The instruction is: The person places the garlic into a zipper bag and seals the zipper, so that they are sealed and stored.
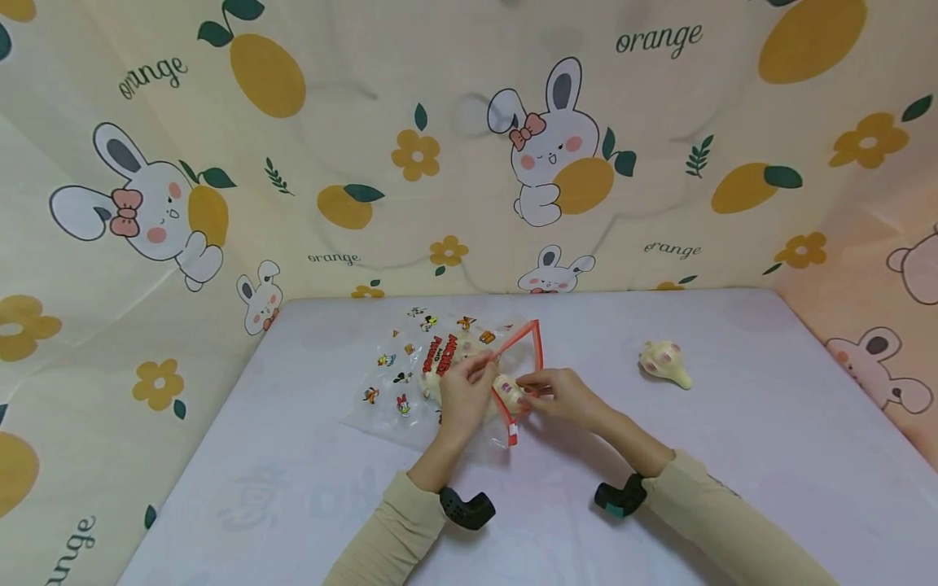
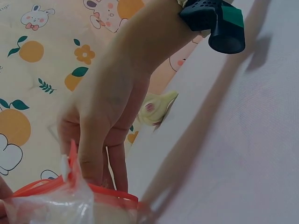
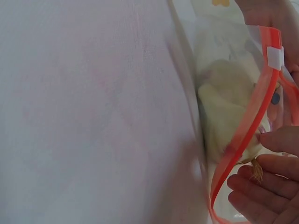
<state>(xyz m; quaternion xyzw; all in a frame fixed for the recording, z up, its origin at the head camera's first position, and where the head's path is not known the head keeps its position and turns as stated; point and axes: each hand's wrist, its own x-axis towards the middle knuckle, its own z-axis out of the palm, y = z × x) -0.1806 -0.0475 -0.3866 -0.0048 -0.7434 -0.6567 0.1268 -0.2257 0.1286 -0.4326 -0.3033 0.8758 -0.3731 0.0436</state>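
Observation:
A clear zip bag [image 1: 396,419] with cartoon prints and a red zip edge lies on the table, its mouth open to the right. My left hand [image 1: 466,399] pinches the bag by its red edge. Right at the mouth, my right hand [image 1: 567,399] holds a garlic bulb [image 1: 507,391] between thumb and fingers. The bulb's root tuft [image 3: 257,170] shows beside the fingertips in the right wrist view. More pale garlic [image 3: 224,107] shows through the plastic. A white slider [image 3: 274,58] sits on the zip edge.
Another garlic bulb [image 1: 663,362] with a stem lies to the right on the white table [image 1: 293,488]. A cloth backdrop [image 1: 454,81] printed with rabbits and oranges stands behind the table and along both sides. Black camera mounts [image 1: 469,509] are on both wrists.

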